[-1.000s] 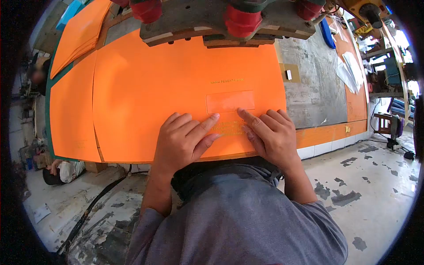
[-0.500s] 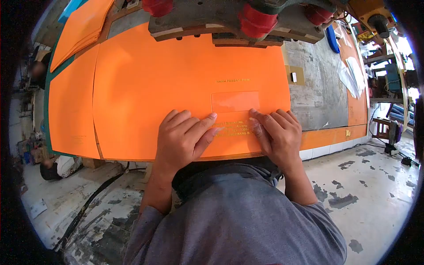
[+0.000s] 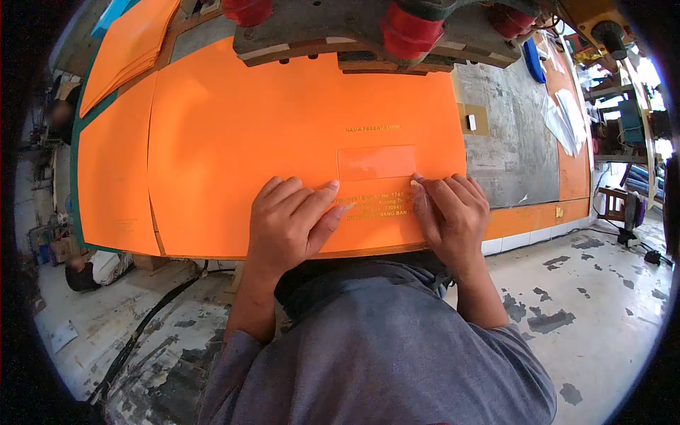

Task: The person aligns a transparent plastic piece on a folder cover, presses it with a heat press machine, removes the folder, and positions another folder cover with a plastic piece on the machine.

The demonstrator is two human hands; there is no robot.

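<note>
A large orange sheet (image 3: 241, 142) lies flat on the worktable, bearing gold lettering and a clear rectangular window (image 3: 377, 162). On the sheet, just below the window's left corner, rests my left hand (image 3: 290, 219), its index finger and thumb apart and the other fingers curled. My right hand (image 3: 451, 216) touches the sheet near the window's lower right corner, index finger and thumb apart. The gold text shows between the two hands, partly covered by them. Neither hand holds anything.
Above the sheet hangs a heavy machine head (image 3: 375, 42) with red parts. More orange sheets (image 3: 127, 53) are stacked at the upper left. Clear plastic pieces (image 3: 564, 124) lie at the right, past a grey metal plate (image 3: 513, 142). Another person (image 3: 110, 270) is at the lower left.
My right hand has slid right along the window's lower edge, widening the gap between my hands. My left hand stays near the left corner. The camera view has shifted slightly.
</note>
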